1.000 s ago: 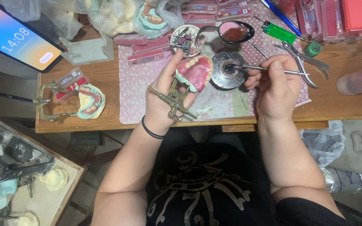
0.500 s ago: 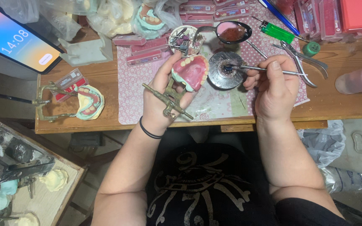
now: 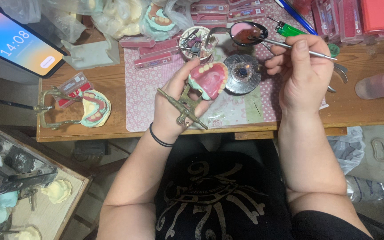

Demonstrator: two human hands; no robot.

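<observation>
My left hand (image 3: 174,104) is closed around a brass articulator (image 3: 184,107) that carries a pink wax denture (image 3: 209,79) with a row of pale teeth; my fingers curl over the top edge of the denture and the brass frame lies across my palm, its rods sticking out below my thumb. My right hand (image 3: 303,75) pinches a thin metal wax tool (image 3: 290,46) between thumb and forefinger, like a pen, with its tip reaching left into a small dish of pink wax (image 3: 248,33) just beyond my knuckles. Between my two hands sits a round metal burner (image 3: 242,74), close beside the denture. Both forearms rise from my lap, wrists resting near the front edge of the wooden table (image 3: 361,109), a black band (image 3: 158,138) on my left wrist. Under my hands is a pink dotted mat (image 3: 141,95). Far left of my left hand lies a second articulator with a green cast (image 3: 92,109), and beyond it a tablet screen (image 3: 16,38).
</observation>
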